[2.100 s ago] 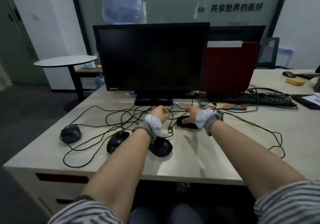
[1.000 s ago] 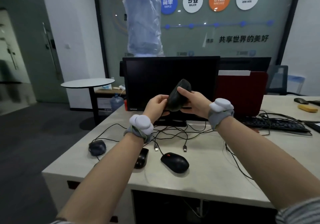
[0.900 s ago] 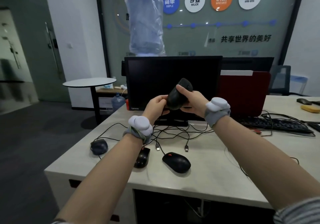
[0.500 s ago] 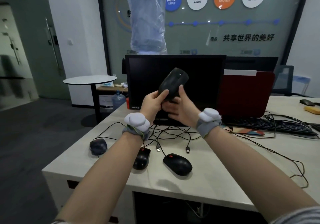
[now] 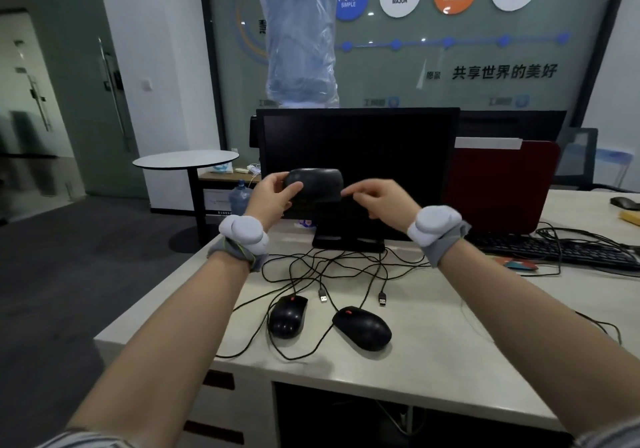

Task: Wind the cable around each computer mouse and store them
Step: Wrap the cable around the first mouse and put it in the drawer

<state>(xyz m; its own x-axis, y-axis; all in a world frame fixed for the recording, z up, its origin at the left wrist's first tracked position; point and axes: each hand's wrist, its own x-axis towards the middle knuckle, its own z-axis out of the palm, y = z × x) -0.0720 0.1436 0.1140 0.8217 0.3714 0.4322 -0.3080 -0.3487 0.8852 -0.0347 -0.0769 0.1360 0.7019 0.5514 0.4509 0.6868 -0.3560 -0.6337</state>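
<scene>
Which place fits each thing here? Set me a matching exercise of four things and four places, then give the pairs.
Things:
1. held mouse
2. mouse with a red wheel
3. keyboard
4. round white table

Places:
A. on the floor left of the desk
B. on the desk's right side
C. gripped by the left hand before the monitor
D. on the desk's near part, cable loose

Pairs: 1-C, 2-D, 3-B, 4-A

Left hand (image 5: pixel 273 194) holds mouse (image 5: pixel 315 184); right hand (image 5: pixel 377 198) pinches beside it.
</scene>
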